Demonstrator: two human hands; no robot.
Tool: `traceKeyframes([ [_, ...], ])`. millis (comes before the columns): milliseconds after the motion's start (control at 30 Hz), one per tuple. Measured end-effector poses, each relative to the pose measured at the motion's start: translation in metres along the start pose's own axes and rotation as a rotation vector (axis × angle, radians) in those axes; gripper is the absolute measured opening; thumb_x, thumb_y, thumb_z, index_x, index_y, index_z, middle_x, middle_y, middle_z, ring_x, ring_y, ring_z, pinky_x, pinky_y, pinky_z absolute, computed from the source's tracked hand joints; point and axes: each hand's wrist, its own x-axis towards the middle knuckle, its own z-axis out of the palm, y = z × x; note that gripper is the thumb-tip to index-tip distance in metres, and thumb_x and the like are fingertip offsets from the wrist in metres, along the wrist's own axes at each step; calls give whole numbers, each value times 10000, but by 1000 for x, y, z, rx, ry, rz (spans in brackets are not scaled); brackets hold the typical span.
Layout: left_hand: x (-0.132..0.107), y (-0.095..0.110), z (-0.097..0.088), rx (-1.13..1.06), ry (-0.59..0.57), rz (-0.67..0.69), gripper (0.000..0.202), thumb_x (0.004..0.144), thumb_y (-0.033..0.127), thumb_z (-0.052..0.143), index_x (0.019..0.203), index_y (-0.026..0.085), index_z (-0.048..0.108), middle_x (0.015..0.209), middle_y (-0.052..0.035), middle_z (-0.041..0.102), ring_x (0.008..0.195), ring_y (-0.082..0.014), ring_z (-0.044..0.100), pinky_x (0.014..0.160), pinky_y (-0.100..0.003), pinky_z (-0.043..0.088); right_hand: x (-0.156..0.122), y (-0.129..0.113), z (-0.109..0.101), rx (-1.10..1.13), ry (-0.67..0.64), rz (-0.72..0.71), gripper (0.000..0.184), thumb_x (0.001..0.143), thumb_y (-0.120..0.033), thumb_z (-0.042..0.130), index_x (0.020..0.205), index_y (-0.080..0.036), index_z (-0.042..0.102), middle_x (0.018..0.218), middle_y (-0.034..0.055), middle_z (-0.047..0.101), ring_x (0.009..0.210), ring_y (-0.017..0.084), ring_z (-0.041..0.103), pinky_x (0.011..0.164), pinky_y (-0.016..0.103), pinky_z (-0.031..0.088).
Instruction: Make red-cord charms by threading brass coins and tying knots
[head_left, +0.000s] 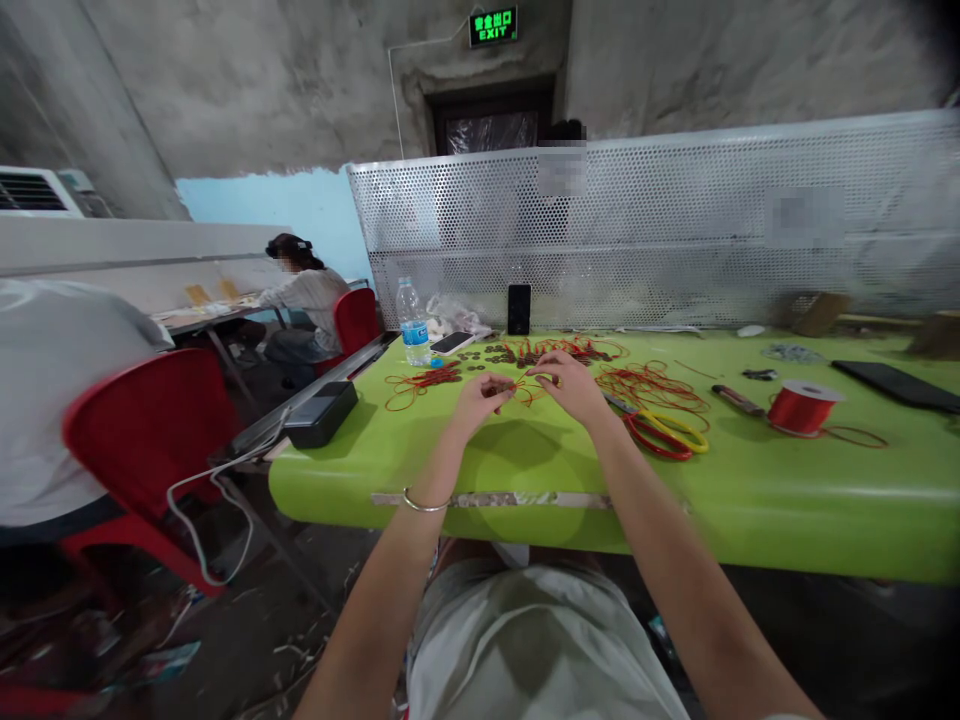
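My left hand (484,396) is closed above the green table, around what look like small dark coins with red cord coming off them. My right hand (568,384) pinches a thin red cord (527,374) just to the right, fingertips close to the left hand. Behind both hands lie several dark round coins (495,356) and a row of red-corded pieces. A loose tangle of red cord (649,388) spreads right of my right hand. Scissors (667,432) with red and yellow handles lie by my right forearm.
A red cord spool (804,408) and a lighter-like stick (737,401) are at the right. A water bottle (413,325), phones (519,309) and a dark box (321,414) stand around the left and back. A perforated screen (675,220) closes the far edge. Other people sit at left.
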Motion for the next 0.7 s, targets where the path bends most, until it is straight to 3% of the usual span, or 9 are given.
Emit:
traceKeyframes([
  [200, 0, -1, 0, -3, 12, -11, 221, 598, 202, 722, 768, 123, 605, 623, 7, 585, 504, -73, 480, 426, -185, 396, -1, -3, -2, 18, -67, 20, 246, 759, -310, 652, 997, -260, 687, 1062, 72, 551, 905, 217, 568, 828, 364, 460],
  [333, 0, 0, 0, -5, 19, -18, 218, 595, 194, 720, 763, 122, 602, 648, 0, 596, 521, -75, 489, 429, -184, 406, -2, -3, -4, 88, -133, -1, 264, 792, -321, 609, 1037, -248, 673, 1105, 77, 523, 867, 193, 565, 788, 352, 475],
  [500, 0, -1, 0, -4, 9, -25, 220, 603, 193, 712, 779, 117, 604, 623, 5, 588, 503, -73, 485, 433, -189, 404, -4, -3, -3, 65, -137, 19, 242, 767, -330, 641, 987, -244, 693, 1077, 75, 522, 959, 215, 543, 872, 371, 439],
  [600, 1, 0, 0, -6, -3, -25, 230, 595, 196, 719, 776, 114, 603, 605, 13, 576, 491, -70, 478, 426, -187, 392, -3, -7, -1, 97, -176, 51, 237, 755, -349, 652, 954, -230, 702, 1075, 78, 532, 889, 195, 560, 791, 342, 473],
  [700, 0, 1, 0, -10, -5, -21, 225, 596, 196, 717, 771, 117, 600, 591, 24, 562, 490, -68, 474, 427, -187, 393, -2, -9, 0, 186, -123, 81, 266, 848, -394, 519, 936, -217, 697, 1070, 83, 539, 810, 162, 569, 693, 303, 484],
])
